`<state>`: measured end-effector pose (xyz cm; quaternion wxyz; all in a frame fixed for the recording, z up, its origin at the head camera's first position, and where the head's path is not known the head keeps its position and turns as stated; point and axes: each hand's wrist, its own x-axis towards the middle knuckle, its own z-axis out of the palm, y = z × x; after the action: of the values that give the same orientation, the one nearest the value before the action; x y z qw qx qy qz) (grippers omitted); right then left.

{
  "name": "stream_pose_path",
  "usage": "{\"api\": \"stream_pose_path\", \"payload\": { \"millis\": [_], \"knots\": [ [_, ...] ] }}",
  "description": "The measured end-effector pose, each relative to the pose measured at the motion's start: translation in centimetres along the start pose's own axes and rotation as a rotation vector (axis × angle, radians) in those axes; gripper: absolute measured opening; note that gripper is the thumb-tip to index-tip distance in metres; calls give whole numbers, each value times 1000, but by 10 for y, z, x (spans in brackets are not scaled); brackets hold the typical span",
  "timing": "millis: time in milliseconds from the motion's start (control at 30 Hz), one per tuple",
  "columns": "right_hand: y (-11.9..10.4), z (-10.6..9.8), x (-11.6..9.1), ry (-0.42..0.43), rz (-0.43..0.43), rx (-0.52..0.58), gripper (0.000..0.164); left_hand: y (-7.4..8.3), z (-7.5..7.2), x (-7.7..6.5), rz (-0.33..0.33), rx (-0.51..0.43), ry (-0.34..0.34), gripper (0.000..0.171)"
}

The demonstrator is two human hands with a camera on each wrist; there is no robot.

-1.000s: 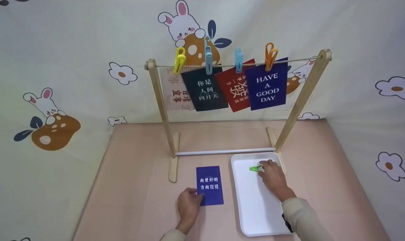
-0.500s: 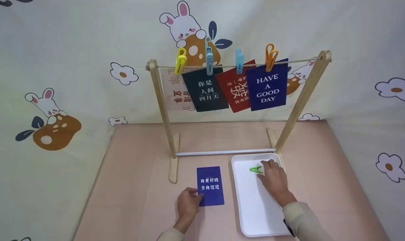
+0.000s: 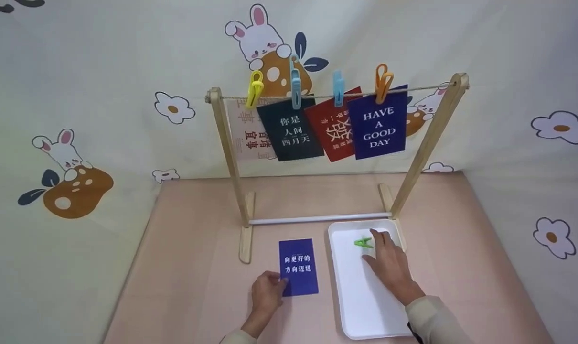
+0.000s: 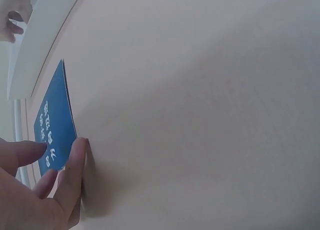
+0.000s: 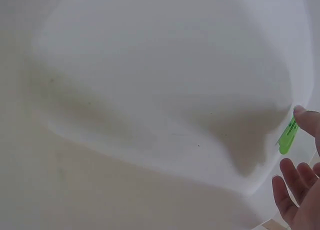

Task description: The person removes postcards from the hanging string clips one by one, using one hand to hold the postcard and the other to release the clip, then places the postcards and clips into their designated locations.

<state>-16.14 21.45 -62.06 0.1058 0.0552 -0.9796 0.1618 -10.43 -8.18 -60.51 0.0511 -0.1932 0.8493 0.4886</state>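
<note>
My left hand [image 3: 267,292] pinches the left edge of a blue card [image 3: 304,282] with white Chinese characters; in the left wrist view the blue card [image 4: 59,117] is between thumb and fingers, close to the tabletop. A green clothespin [image 3: 363,242] lies in the far part of a white tray [image 3: 360,296]. Just right of it, my right hand [image 3: 390,265] hovers over the tray with thumb and fingers spread. From the right wrist, the green clothespin [image 5: 288,136] appears beside the thumb, while the other fingers [image 5: 292,182] stand apart from it.
Behind the tray rises a wooden frame [image 3: 420,145] with a string. Cards hang there, including a dark green card [image 3: 291,131] and a HAVE A GOOD DAY card [image 3: 379,126], under yellow, blue and orange clothespins. A white crossbar [image 3: 317,219] joins the frame's feet.
My right thumb has moved away from the forefinger, so that hand has spread wider beside the green clothespin. The left hand keeps its pinch on the card.
</note>
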Motion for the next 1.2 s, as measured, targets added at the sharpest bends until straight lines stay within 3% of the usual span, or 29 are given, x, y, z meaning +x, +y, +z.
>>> {"api": "stream_pose_path", "payload": {
  "millis": [167, 433, 700, 967, 1200],
  "knots": [
    [1, -5, -5, 37, -46, -7, 75, 6, -2, -3, 56, 65, -24, 16],
    [1, -25, -6, 44, -38, 19, 72, 17, -3, -8, 174, 49, -116, 23],
    [-5, -45, -4, 117, -88, 60, 69, 30, 1, -14, 221, 80, -103, 32],
    [-20, -74, 0, 135, -95, 99, 68, 60, -5, -13, 293, 38, -176, 53],
    [-30, -94, 1, 182, -158, 118, 69, 84, -7, -19, 363, 16, -253, 55]
  ]
}}
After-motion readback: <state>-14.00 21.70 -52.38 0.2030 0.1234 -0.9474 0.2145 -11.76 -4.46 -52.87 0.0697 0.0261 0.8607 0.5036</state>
